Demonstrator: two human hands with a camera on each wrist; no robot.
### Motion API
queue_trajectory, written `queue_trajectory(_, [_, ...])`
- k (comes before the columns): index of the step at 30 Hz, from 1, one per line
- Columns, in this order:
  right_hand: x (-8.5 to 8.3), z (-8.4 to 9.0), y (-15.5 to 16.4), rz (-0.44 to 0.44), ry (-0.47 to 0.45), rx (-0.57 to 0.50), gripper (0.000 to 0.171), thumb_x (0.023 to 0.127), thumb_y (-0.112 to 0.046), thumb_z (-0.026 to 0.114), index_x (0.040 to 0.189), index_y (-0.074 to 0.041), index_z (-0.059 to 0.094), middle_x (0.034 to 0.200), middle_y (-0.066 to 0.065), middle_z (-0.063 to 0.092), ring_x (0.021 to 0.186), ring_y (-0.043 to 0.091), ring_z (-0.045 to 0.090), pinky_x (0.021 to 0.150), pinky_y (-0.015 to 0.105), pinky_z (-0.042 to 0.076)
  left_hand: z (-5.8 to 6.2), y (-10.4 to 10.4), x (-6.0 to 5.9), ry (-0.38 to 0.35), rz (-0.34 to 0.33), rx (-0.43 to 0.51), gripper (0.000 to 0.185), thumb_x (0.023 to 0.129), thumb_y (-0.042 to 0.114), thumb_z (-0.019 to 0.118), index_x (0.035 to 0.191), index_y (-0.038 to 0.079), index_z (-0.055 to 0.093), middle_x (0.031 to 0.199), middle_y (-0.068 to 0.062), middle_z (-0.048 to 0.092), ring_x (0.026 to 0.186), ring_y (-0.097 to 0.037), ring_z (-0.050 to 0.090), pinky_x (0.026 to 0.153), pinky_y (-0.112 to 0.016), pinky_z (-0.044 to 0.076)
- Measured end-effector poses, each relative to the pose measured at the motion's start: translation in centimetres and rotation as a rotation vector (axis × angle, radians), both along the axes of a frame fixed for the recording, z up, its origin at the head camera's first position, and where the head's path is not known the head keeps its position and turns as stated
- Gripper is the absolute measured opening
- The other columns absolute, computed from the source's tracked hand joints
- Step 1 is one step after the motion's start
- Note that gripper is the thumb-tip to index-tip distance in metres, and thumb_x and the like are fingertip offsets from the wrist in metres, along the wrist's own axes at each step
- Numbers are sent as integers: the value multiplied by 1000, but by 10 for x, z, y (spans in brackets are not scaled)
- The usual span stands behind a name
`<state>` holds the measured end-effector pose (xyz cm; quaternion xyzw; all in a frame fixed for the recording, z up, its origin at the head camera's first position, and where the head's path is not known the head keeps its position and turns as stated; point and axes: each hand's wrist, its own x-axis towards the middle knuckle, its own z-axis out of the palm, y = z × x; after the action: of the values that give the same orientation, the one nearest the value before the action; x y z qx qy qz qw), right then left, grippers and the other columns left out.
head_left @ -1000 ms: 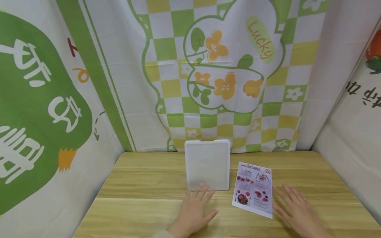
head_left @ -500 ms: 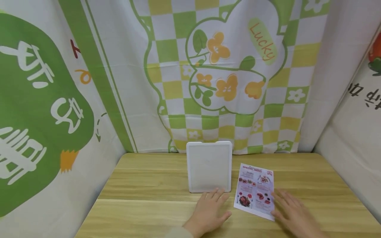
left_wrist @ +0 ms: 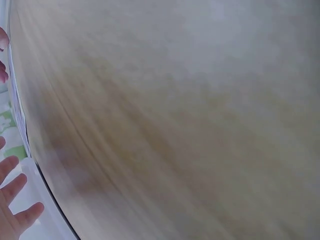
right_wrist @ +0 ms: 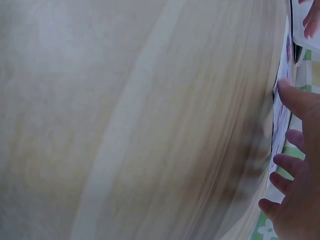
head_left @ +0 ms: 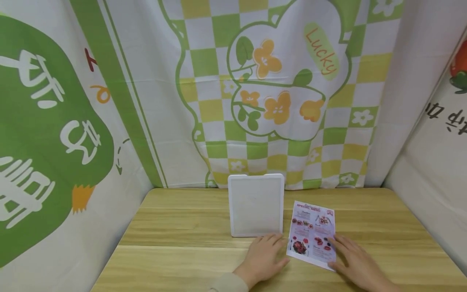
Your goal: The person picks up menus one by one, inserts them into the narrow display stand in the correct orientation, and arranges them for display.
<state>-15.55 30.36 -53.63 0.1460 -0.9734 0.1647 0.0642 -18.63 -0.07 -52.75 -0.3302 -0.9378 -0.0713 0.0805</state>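
Note:
A printed menu sheet (head_left: 312, 235) lies slightly turned on the table. My right hand (head_left: 357, 259) is at its right edge; in the head view the fingertips overlap that edge. The right wrist view has the thumb (right_wrist: 295, 97) close against the sheet, though contact is hard to tell. Behind and left of the menu stands a white rectangular frame-like board (head_left: 256, 207), upright with a pale face. My left hand (head_left: 263, 257), fingers relaxed, is just in front of the board's bottom edge, left of the menu. Neither hand grips anything.
The light wood-grain table (head_left: 164, 251) reaches back to a hanging cloth (head_left: 211, 109) with a green and yellow check pattern. Printed cloths also hang on the left (head_left: 36, 121) and the right (head_left: 434, 182) sides.
My left hand has moved right and slightly nearer, toward the menu's left edge. My right hand has shifted a little left, onto the menu's right edge. Board and menu stay in place.

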Motion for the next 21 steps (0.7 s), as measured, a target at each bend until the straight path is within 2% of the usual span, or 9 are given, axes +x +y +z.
queue_trajectory(4, [-1,-2,4,15,-22,3,74,83,-52,74,138,-6,56,143,23,48,129,49,44,100,67,36,-2,6,-2,-2,-10,-6,52,97,54,54,142,28,53,146,6,50,133,-16,46,105,-41,41])
queue_trajectory(9, [-3,-5,13,67,-24,-21,75,82,-54,74,137,-5,57,145,23,46,128,50,44,99,67,36,-4,12,-2,-2,-31,-58,53,95,55,57,141,30,54,146,7,50,134,-15,45,104,-41,42])
queue_trajectory(17, [-6,-6,26,178,-16,-81,77,75,-49,80,133,-4,60,145,25,46,125,55,42,92,73,37,-5,19,-2,-9,-73,-96,53,94,56,56,142,32,53,146,9,49,135,-14,44,105,-40,40])
queue_trajectory(21, [-4,-4,27,201,-41,-100,75,74,-46,82,132,-3,60,143,28,45,124,57,41,90,75,36,-8,24,-2,-3,-85,-152,58,94,61,52,144,32,50,150,11,44,137,-13,40,106,-38,39])
